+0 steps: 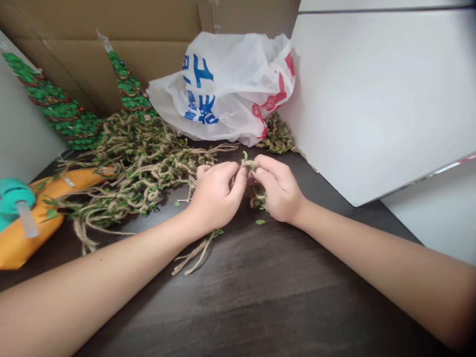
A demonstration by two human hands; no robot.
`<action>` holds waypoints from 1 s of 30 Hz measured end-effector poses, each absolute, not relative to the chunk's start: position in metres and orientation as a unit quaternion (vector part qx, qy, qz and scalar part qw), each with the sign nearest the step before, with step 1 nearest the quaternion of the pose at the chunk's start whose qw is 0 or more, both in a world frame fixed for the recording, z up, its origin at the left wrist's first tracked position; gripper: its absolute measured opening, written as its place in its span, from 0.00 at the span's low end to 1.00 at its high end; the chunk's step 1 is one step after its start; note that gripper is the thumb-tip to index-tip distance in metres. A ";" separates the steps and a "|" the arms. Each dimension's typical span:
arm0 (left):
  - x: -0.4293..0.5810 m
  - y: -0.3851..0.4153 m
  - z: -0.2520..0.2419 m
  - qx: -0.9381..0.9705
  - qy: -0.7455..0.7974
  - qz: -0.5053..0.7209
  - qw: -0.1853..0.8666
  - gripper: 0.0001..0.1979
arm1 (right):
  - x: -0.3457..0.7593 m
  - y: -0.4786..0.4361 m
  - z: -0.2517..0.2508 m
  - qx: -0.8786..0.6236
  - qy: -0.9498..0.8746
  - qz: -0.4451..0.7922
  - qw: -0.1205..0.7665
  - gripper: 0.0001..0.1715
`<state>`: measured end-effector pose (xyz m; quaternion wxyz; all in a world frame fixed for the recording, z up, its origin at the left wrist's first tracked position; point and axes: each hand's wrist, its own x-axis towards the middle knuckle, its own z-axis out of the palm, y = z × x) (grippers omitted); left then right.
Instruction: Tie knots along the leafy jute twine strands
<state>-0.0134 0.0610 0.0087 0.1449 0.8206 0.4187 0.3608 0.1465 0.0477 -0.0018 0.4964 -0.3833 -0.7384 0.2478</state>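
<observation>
Between my two hands is a leafy twine garland (248,164), tan cord with small green leaves worked into it. My left hand (220,192) pinches it with thumb and forefinger from the left. From the right, my right hand (279,187) grips the same piece, its fingertips close to the left thumb. Part of the garland hangs below the fingers, and loose twine ends (193,258) lie on the table beneath my left wrist. A large heap of similar leafy twine (145,168) spreads to the left of my hands. A detached green leaf (261,222) rests under my right hand.
Behind my hands sits a crumpled white plastic bag (234,89), with more leafy twine (278,134) beside it. Two green tinsel trees (59,106) lean at the back left. An orange packet (33,243) and a teal object (17,198) lie left; a white panel (379,99) stands right.
</observation>
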 end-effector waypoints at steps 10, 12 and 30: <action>-0.014 0.062 0.009 0.800 0.458 0.363 0.137 0.16 | 0.148 0.059 -0.005 -0.462 -0.651 0.172 0.577 0.09; -0.014 0.062 0.009 0.802 0.460 0.357 0.133 0.15 | 0.146 0.056 -0.005 -0.455 -0.670 0.112 0.576 0.09; -0.013 0.062 0.008 0.802 0.433 0.379 0.158 0.08 | 0.144 0.055 -0.005 -0.545 -0.677 0.081 0.488 0.07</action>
